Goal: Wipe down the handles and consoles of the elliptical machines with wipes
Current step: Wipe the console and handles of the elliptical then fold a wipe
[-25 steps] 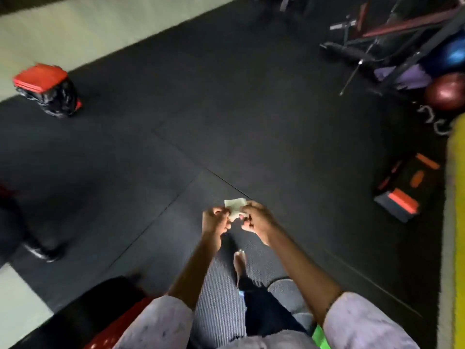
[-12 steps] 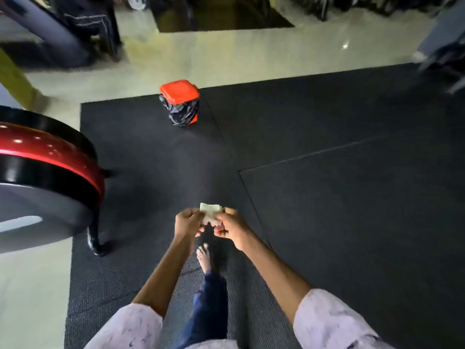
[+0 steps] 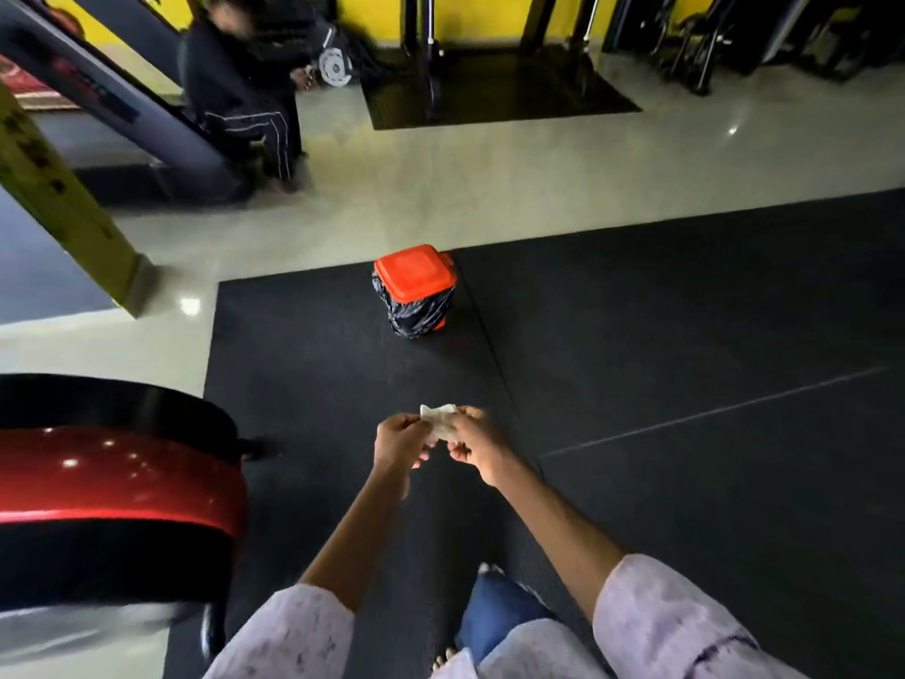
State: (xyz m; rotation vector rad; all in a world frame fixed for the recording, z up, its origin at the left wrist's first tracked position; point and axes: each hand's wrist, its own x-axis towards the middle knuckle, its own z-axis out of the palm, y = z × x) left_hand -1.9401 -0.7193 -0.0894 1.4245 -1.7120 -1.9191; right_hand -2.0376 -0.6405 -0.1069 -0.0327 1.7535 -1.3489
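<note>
Pinching wipe (image 3: 439, 421) between left hand (image 3: 399, 441), right hand (image 3: 474, 445).

— Where does the wipe (image 3: 439, 422) sit for you?

— Between your left hand (image 3: 399, 441) and right hand (image 3: 472, 441), out in front of you over the floor mat (image 3: 685, 482).

— And the lidded bin (image 3: 415, 291)?

— Ahead of your hands, on the mat near its far edge.

— The machine?

— Its housing (image 3: 107, 487) stands to your left at the mat's left edge. Another person (image 3: 240, 85) is well beyond the mat, at the far left.
</note>
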